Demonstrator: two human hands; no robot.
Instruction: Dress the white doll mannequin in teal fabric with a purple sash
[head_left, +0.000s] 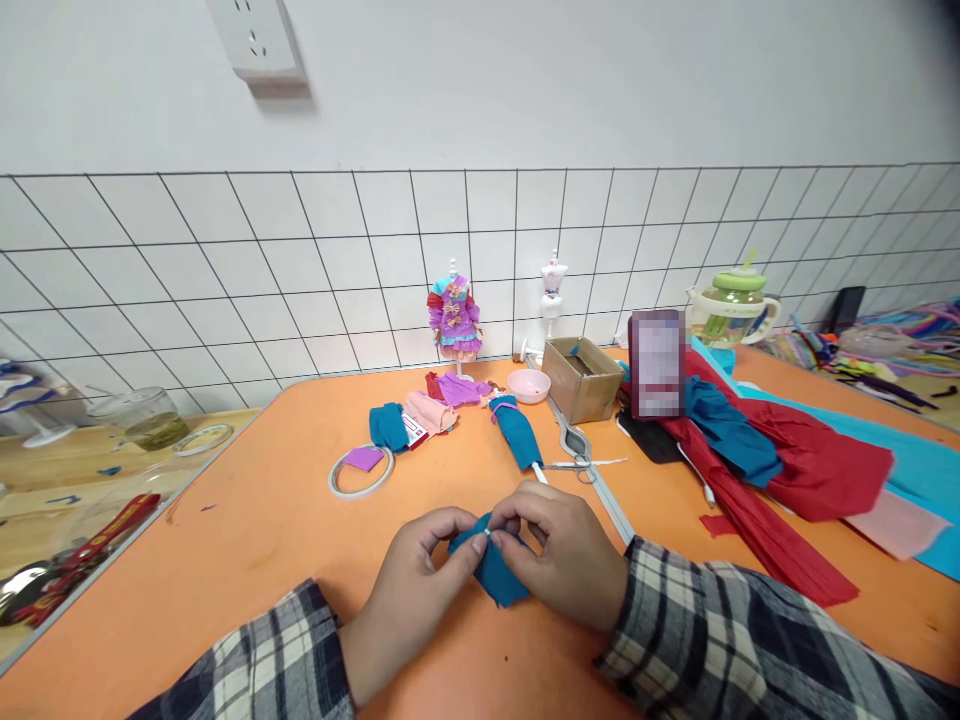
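A small piece of teal fabric (504,582) is pinched between both hands above the orange table (255,520). My left hand (420,570) grips its left side with thumb and index finger. My right hand (562,550) pinches it at the top, close to the left thumb tip. A tiny pale spot shows between the fingertips; I cannot tell what it is. Just beyond my right hand lie small scissors (582,472) and a rolled teal fabric piece (516,430).
Behind stand a dressed mini mannequin (455,318), a bare one (552,285), a pink bowl (529,386) and a cardboard box (585,385). A roll of tape (333,482) lies left. At right are a phone (657,365), red cloth (817,450) and a teapot (733,310).
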